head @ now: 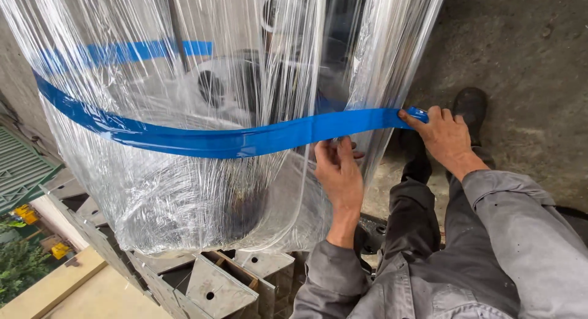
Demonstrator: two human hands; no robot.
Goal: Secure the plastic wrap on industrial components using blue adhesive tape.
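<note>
While the left hand point(340, 172) lies flat with open fingers on the big round bundle wrapped in clear plastic film point(184, 172), pressing it smooth, the right hand point(446, 135) pinches the end of the wide blue shiny tape point(245, 138), pulling it tight around the bundle's middle above the grey concrete floor point(520, 62).

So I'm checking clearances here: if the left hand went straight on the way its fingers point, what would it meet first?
The left hand points up at the blue tape across the clear wrap; the tape edge looks first, though the fingertips may already touch the wrap.
</note>
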